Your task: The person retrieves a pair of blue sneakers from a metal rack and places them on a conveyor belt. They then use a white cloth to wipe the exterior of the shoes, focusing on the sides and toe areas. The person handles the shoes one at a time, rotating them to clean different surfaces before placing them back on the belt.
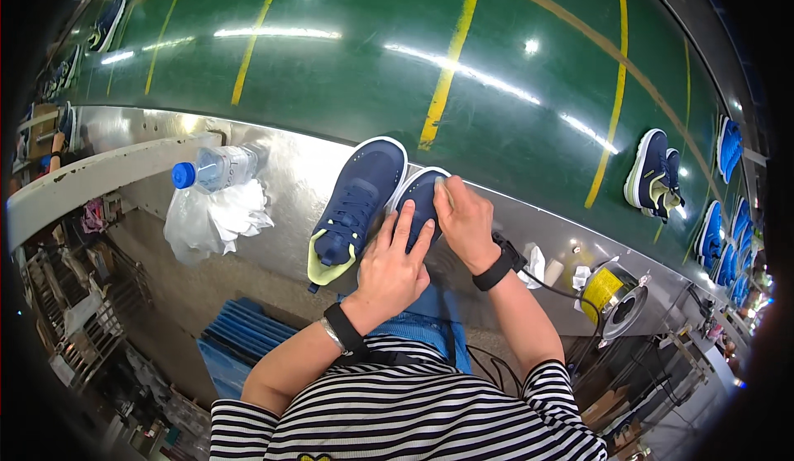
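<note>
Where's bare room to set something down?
The metal ledge between the clear blue-capped plastic bottle and the left navy shoe; the striped green surface beyond that shoe. Crowded beside the right hand: white crumpled paper, a yellow-and-silver drum.

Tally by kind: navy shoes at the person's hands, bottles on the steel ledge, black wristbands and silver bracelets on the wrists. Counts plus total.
Navy shoes: 2
Blue-capped bottle: 1
Black wristbands: 2
Silver bracelet: 1
Total: 6
</note>
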Action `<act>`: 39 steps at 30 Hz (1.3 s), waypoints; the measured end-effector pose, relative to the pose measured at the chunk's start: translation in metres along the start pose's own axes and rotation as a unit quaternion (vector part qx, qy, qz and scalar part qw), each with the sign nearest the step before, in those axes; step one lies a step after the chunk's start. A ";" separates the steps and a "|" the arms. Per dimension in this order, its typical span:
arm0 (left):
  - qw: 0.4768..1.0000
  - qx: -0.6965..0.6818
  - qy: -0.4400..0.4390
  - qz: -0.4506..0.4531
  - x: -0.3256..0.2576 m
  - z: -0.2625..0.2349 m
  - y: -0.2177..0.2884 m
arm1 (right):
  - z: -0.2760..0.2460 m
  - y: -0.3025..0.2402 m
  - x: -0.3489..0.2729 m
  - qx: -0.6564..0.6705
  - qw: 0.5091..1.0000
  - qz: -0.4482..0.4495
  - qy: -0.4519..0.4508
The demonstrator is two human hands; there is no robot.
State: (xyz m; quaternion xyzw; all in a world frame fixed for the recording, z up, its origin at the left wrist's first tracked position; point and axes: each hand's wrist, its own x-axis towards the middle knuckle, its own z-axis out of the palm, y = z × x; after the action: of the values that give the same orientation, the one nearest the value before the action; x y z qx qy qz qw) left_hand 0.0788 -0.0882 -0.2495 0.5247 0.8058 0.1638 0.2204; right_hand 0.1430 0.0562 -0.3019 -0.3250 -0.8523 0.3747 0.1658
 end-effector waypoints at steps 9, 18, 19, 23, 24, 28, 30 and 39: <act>1.000 0.004 0.007 0.002 -0.001 0.002 -0.006 | 0.001 0.007 0.004 0.003 0.998 -0.040 -0.047; 0.986 -0.019 -0.124 0.106 -0.002 -0.019 -0.007 | -0.055 0.023 -0.061 0.326 0.896 0.298 -0.042; 0.984 0.022 -0.133 0.119 -0.001 -0.020 -0.003 | -0.062 0.023 -0.067 0.319 0.898 0.299 -0.044; 0.965 0.177 -0.131 0.144 -0.001 -0.016 0.016 | -0.064 0.024 -0.080 0.224 0.951 0.209 -0.035; 0.965 0.186 -0.127 0.135 0.000 -0.013 0.023 | -0.060 0.024 -0.077 0.181 0.971 0.155 -0.021; 0.976 0.182 -0.053 0.110 0.000 0.005 0.022 | -0.049 0.030 -0.068 0.062 0.996 0.048 -0.052; 0.979 0.171 -0.025 0.108 0.000 0.009 0.018 | -0.045 0.033 -0.062 0.013 0.997 0.014 -0.077; 0.983 0.150 0.002 0.108 -0.001 0.015 0.014 | -0.045 0.039 -0.055 0.012 0.996 -0.041 -0.079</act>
State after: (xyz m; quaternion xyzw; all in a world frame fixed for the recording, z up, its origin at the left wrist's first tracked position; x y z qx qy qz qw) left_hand 0.0975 -0.0836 -0.2548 0.6351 0.7604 0.0655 0.1187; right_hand 0.2235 0.0629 -0.3038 -0.2568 -0.8708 0.4025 0.1170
